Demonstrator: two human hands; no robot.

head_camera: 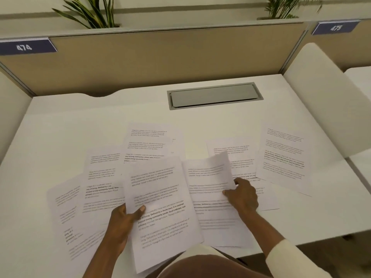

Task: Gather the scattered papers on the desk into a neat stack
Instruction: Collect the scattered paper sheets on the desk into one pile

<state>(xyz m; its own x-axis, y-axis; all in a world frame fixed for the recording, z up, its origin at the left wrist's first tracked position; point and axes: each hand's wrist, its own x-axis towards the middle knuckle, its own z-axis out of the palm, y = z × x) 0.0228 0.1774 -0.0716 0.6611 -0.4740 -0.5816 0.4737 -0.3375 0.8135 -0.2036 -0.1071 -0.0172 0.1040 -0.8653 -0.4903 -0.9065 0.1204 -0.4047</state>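
Observation:
Several printed white sheets lie scattered over the white desk (100, 121). My left hand (122, 223) grips one sheet (160, 197) by its left edge, lifted and tilted above the desk's front edge. My right hand (244, 194) pinches the right edge of another sheet (208, 177), whose upper corner curls up off the desk. A separate sheet (283, 157) rests flat at the far right. More overlapping sheets (100, 177) spread to the left, and one (148, 141) lies further back in the middle.
A grey cable hatch (214, 96) is set into the desk behind the papers. A beige partition (160, 57) with label 474 closes the back. White side dividers (321, 93) flank the desk. Plants (94, 13) stand above the partition.

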